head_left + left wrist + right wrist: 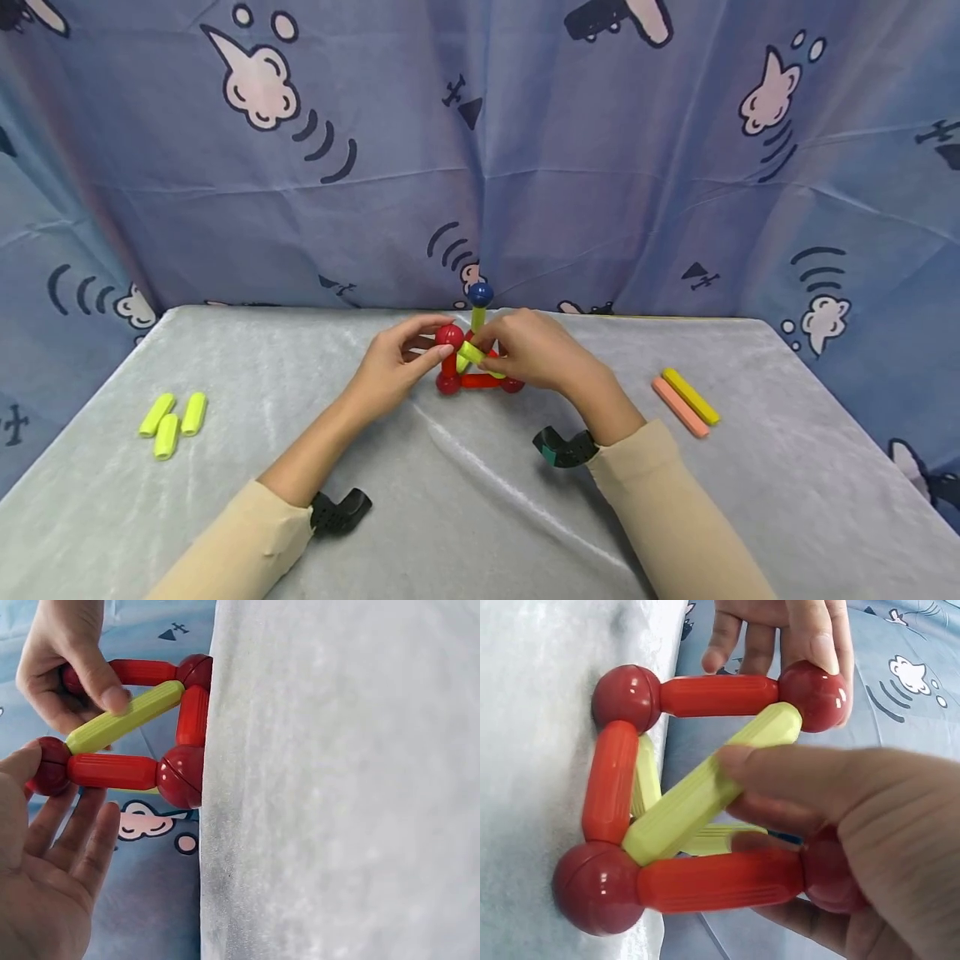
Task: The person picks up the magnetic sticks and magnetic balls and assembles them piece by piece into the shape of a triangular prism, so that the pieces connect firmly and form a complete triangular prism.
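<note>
A frame of red balls and red rods stands near the table's far edge. My left hand (390, 364) holds its upper left red ball (449, 337) between thumb and fingers. My right hand (532, 350) pinches a yellow-green rod (705, 787) slanting across the frame. In the right wrist view, the rod's upper end meets the held ball and its lower end lies at the opposite lower ball (600, 889). A red rod (720, 696) joins the held ball to another red ball (628, 697). Behind, a blue ball (480, 294) tops an upright yellow-green rod (477, 318).
Several short yellow-green rods (167, 435) lie at the left of the grey cloth-covered table (420, 517). At the right lie an orange rod (680, 407) and a yellow rod (691, 396). A patterned blue curtain (390, 208) hangs behind the table.
</note>
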A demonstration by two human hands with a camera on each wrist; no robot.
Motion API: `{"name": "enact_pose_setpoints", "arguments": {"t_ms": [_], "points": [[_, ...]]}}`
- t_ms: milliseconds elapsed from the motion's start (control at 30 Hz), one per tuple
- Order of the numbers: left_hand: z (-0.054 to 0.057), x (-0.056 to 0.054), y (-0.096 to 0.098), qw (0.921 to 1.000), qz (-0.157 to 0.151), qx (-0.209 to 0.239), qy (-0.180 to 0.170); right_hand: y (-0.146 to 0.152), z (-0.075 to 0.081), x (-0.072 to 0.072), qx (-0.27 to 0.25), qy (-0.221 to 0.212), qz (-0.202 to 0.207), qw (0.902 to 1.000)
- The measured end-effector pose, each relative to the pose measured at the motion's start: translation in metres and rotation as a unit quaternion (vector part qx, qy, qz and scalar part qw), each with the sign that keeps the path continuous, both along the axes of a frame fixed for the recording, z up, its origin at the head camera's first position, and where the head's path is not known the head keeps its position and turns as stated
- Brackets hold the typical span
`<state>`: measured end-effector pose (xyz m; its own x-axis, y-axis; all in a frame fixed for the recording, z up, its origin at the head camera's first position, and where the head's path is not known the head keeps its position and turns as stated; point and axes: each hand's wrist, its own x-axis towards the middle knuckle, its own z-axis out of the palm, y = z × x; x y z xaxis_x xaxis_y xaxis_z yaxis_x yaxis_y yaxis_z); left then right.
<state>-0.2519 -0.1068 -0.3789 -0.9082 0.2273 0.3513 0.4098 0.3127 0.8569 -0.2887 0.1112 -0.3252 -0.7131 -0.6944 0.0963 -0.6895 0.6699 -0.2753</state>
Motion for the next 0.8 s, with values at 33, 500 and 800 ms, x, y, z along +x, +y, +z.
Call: {"name": "enact_pose_setpoints", "arguments": {"t_ms": [33,500,800], "points": [[0.000,0.000,0.000,1.0000,0.001,0.000,-0.002,0.001,0.001,0.001,-0.006,-0.004,-0.001,1.0000],[-0.004,0.005,0.002,0.9998,0.015,-0.009,-0.012,0.062,0.026,0.011,-0.114,-0.021,-0.105,0.9876],[-0.001,0.005,0.004,0.9998,0.011,-0.016,-0.008,0.155,0.014,0.023,-0.015,-0.076,-0.220,0.9724]]}}
